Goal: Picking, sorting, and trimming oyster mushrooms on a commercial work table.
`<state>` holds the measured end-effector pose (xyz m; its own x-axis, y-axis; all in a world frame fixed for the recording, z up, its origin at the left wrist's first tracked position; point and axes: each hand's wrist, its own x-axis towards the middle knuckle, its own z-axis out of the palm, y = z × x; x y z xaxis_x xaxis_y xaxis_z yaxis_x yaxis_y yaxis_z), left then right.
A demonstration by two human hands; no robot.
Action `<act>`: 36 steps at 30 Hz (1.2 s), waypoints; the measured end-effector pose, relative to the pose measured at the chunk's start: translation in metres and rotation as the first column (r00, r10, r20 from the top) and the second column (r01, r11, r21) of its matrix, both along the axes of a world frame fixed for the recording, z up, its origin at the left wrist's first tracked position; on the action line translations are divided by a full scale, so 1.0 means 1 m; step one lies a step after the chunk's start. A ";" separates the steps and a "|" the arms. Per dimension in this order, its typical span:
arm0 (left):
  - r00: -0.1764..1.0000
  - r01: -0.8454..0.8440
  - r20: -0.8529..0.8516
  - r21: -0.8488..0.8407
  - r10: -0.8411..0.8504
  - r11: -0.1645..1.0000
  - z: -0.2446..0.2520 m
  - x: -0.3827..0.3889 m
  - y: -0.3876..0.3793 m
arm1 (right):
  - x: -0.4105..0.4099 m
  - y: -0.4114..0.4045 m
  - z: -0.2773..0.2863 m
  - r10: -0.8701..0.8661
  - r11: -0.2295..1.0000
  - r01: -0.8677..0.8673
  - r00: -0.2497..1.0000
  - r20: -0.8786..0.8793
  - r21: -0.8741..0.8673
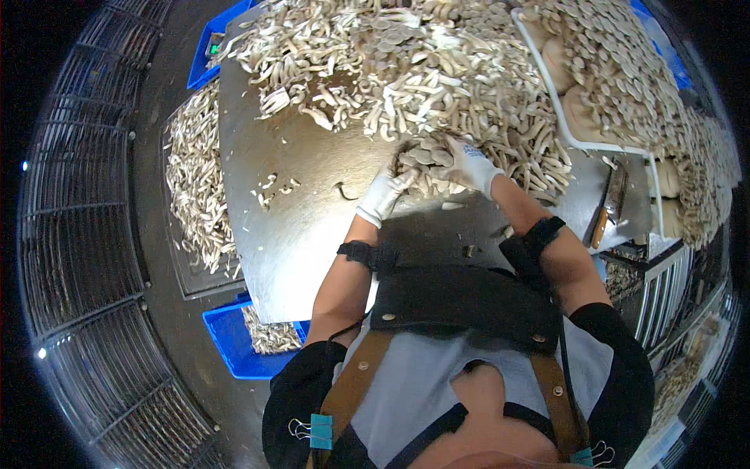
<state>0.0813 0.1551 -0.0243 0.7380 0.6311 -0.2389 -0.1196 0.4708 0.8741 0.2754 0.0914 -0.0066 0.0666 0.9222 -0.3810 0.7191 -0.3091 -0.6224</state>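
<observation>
Both hands wear white gloves and hold one cluster of grey-capped mushrooms [430, 157] between them, low over the near side of a metal table [281, 234]. My left hand [385, 190] grips its left side, with the fingers curled at its lower edge. On the cluster's right side lies my right hand [471, 167], its fingers against the caps. Directly beyond the hands spreads a big heap of loose pale mushrooms [422, 94]. A few small mushroom pieces [269, 182] are scattered on the metal to the left.
A knife with a wooden handle [600, 227] lies at the right. Beyond it, white-edged trays [565, 126] hold mushroom clusters. Left of the table stand a tray of loose mushrooms [199, 182] and a blue crate [234, 346]; another blue crate [202, 67] is farther back. Wire racks [82, 234] line the left.
</observation>
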 end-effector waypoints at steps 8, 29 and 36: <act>0.992 0.047 -0.126 0.453 0.012 0.890 -0.043 0.012 -0.067 | 0.000 -0.085 -0.030 -0.057 0.923 0.010 0.992 0.111 0.386; 0.982 -0.010 0.190 -0.052 0.020 0.999 0.089 0.014 -0.079 | -0.023 -0.085 0.082 -0.178 0.870 0.244 0.966 -0.187 0.429; 0.857 0.132 0.514 -0.281 0.033 0.951 0.071 0.007 -0.081 | -0.028 -0.087 0.108 -0.181 0.760 0.060 0.976 0.122 0.647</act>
<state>0.0882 0.0745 0.0465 0.8348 0.5505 0.0084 -0.4755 0.7133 0.5149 0.2471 0.0046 0.1017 0.2004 0.9266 0.3182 0.8139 0.0233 -0.5806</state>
